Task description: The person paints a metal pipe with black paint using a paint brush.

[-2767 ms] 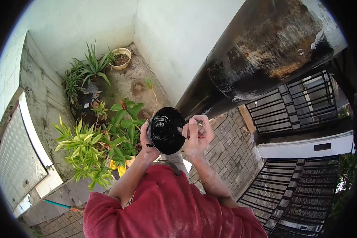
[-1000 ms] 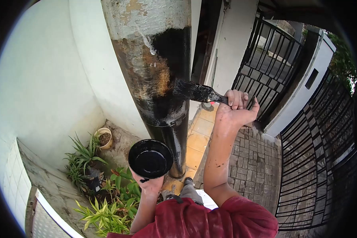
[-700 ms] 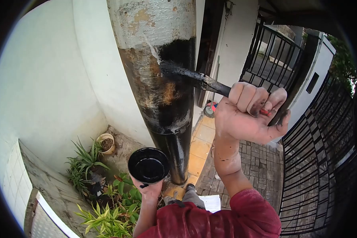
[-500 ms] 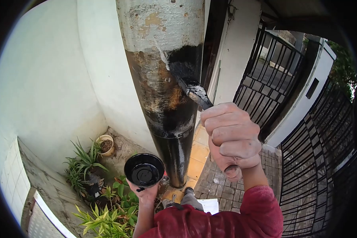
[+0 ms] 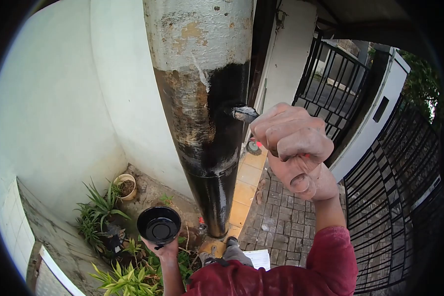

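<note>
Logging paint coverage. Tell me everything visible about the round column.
The column is a thick round post, upright, running from the top of the view down to a yellowish paved base. Its upper part is pale grey-white with rust-tan patches; the middle looks scraped, brown and mottled; the right side and lower section are glossy black. It stands close to the white wall, above the potted plants. The brush, gripped in the right hand, meets its black right edge.

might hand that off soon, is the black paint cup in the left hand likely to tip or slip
Probably slippery: the black cup looks glossy with paint. It likely spills if tilted, being open-topped with dark liquid inside. Seems light, since the left hand alone holds it from below.
</note>
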### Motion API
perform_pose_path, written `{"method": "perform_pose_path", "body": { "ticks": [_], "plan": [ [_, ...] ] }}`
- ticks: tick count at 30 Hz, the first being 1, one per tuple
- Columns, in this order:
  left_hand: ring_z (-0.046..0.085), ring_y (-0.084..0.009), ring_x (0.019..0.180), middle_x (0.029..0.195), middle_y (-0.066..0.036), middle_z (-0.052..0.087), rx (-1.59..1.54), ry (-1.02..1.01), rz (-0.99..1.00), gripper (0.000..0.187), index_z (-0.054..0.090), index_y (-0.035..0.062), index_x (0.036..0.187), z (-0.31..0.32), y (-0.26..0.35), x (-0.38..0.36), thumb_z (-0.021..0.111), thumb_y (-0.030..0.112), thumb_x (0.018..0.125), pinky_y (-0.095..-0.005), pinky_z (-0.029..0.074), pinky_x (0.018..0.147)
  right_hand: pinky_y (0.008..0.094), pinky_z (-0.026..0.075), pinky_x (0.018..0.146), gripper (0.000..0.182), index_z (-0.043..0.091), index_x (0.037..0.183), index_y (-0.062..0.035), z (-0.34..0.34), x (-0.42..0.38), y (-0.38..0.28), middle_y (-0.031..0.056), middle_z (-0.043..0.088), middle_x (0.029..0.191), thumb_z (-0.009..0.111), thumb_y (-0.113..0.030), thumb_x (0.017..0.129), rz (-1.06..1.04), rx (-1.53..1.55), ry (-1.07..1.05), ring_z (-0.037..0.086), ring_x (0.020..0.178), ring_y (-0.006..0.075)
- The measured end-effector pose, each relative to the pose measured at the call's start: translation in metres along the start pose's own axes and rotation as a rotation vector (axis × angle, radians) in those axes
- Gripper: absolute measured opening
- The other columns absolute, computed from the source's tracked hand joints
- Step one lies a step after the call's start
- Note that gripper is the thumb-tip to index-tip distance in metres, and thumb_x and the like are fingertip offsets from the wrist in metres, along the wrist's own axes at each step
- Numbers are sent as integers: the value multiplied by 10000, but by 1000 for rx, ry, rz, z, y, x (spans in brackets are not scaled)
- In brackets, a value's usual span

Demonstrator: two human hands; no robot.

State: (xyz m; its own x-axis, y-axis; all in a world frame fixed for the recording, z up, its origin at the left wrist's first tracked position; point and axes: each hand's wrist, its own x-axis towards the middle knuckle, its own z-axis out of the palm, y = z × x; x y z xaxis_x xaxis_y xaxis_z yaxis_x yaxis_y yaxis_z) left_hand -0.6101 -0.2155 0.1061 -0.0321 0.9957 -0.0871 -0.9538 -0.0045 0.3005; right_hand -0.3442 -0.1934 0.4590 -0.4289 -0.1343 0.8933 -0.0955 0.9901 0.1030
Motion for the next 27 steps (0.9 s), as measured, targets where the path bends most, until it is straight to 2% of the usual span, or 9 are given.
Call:
{"method": "perform_pose_path", "body": {
  "ticks": [2,5,7,10,14,16,18,23,27],
  "plan": [
    [521,-318,1130,1251,-67,562,8,51,23,612,539,200,1252,3,0,-1,395,649,862,-550,438,883,301,376,394,482,434,706,-65,-8,20,1,10,352,496,585,-479,901,-158,-43,12,338,379,152],
    [518,-311,1133,1249,-65,563,16,43,28,618,539,199,1250,1,-3,-3,394,655,858,-555,431,886,303,397,403,539,394,674,-93,2,27,-16,4,350,489,572,-557,882,-153,-163,167,328,367,151],
    [519,-309,1134,1250,-64,563,8,39,12,621,538,200,1253,-6,-6,-2,395,657,856,-560,431,884,332,447,446,525,416,682,-85,12,5,-15,8,344,471,579,-542,880,-132,-68,83,374,378,159],
    [516,-307,1141,1253,-63,561,-1,19,-27,634,535,203,1260,-13,-7,-3,398,666,849,-565,428,884,314,415,416,425,456,691,-40,40,-48,-13,31,356,492,557,-397,898,50,79,75,377,375,184],
    [511,-314,1149,1259,-67,558,-27,20,-66,645,534,206,1266,-15,-5,-2,394,671,842,-565,421,892,339,422,454,396,454,709,-28,53,-75,-19,38,389,519,550,-366,892,139,234,129,396,409,190],
    [510,-315,1151,1257,-69,559,-9,46,-49,637,538,207,1261,-17,-3,1,388,665,843,-567,416,899,333,384,433,428,453,726,-30,33,-52,-18,33,374,505,556,-410,894,127,207,5,365,401,179],
    [509,-316,1152,1255,-70,560,14,77,-39,630,542,208,1255,-21,-1,4,381,659,845,-569,411,907,311,352,398,497,444,732,-44,16,-17,-9,19,347,494,553,-501,893,-27,-47,38,325,375,167],
    [503,-310,1153,1242,-65,564,42,96,-3,601,553,211,1235,-15,3,4,376,640,853,-569,397,924,308,407,413,593,367,669,-98,-3,21,-17,-6,309,469,541,-632,859,-156,-155,171,317,348,149],
    [503,-317,1146,1247,-59,561,12,74,-14,601,554,210,1230,-15,2,0,379,644,852,-570,398,922,307,379,388,598,353,648,-83,25,-43,-13,-9,288,447,562,-600,862,10,-111,329,304,339,139]
  ]
}}
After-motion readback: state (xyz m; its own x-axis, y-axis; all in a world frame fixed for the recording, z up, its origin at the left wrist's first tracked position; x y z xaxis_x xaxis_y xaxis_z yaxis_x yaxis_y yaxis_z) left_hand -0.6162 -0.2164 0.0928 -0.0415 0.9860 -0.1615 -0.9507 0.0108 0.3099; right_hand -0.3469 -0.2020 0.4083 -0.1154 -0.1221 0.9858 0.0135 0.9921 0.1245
